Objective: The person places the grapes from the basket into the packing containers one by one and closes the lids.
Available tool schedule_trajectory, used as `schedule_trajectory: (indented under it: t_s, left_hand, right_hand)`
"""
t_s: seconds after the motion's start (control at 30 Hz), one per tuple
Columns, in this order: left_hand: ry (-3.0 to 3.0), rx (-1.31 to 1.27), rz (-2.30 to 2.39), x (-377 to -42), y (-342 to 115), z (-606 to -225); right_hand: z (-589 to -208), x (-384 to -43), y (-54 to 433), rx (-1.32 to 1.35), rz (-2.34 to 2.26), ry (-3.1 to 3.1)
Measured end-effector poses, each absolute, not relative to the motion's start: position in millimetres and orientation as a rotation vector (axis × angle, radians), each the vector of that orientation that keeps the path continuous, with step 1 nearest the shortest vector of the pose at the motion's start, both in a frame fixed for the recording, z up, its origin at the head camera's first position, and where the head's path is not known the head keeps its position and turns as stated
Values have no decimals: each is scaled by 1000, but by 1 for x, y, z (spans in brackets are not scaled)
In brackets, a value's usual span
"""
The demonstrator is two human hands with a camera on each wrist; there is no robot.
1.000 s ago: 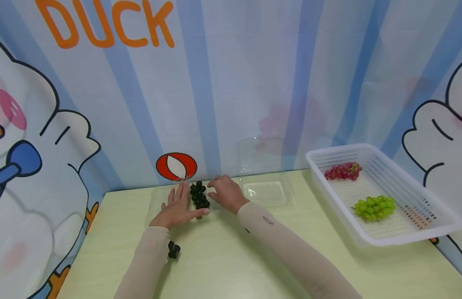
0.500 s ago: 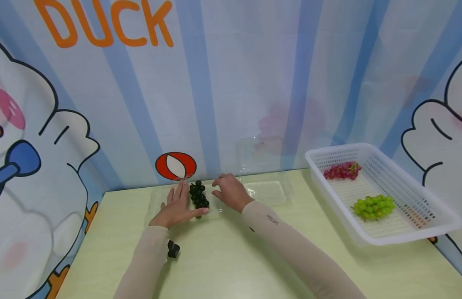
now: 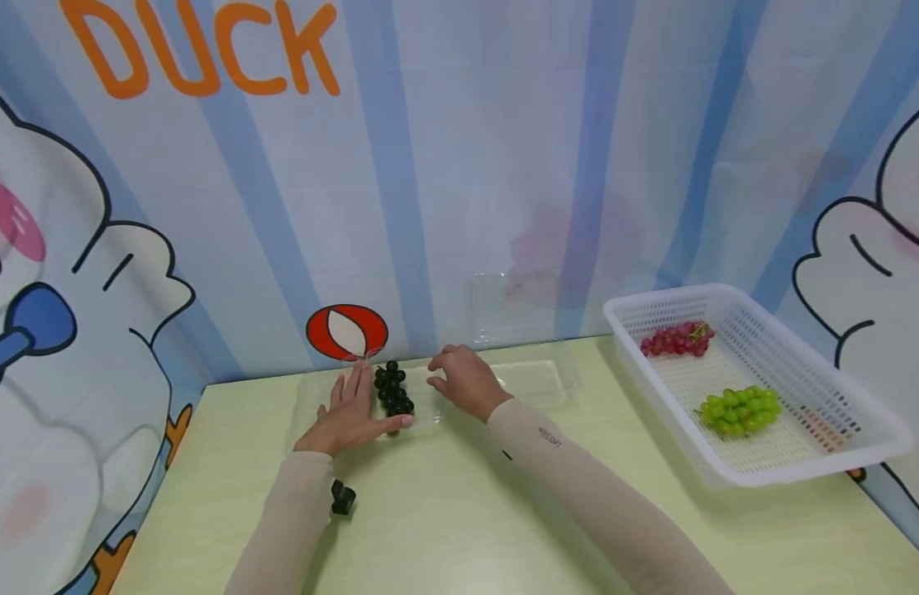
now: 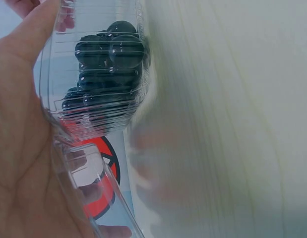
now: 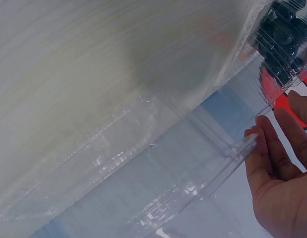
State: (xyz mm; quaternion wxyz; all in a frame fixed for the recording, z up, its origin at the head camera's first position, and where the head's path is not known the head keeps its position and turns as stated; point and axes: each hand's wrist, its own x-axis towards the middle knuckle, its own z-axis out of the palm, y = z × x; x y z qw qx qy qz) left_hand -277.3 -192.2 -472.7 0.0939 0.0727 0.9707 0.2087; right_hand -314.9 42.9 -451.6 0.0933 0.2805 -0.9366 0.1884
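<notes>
A bunch of black grapes (image 3: 393, 390) lies in a clear plastic clamshell box (image 3: 427, 402) near the table's back edge. My left hand (image 3: 346, 420) rests on the box's left side, with long fingers along it and the thumb stretched across the front. Just right of the grapes is my right hand (image 3: 469, 383), its fingers loosely bent, holding nothing. In the right wrist view, that hand's fingertips (image 5: 257, 131) are by a clear plastic edge; whether they touch it, I cannot tell. A second clear box (image 3: 537, 376) stands with raised lid (image 3: 511, 306) beyond my right hand.
On the right, a white perforated basket (image 3: 656, 405) holds red grapes (image 3: 678, 340) and green grapes (image 3: 740, 411). A small black object (image 3: 343, 498) lies by my left forearm. A printed curtain (image 3: 459, 165) hangs behind the table (image 3: 430, 521).
My right hand has moved slightly right, away from the black grapes. My left hand, the grapes and the boxes stay about where they were.
</notes>
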Motion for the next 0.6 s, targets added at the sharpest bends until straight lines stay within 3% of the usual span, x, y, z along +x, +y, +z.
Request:
schedule_trajectory:
  t_s: [0.6]
  left_hand:
    - [2878,211,607,-277,-192,-473]
  right_hand:
    - [-451,-315,68,779,586,-2732]
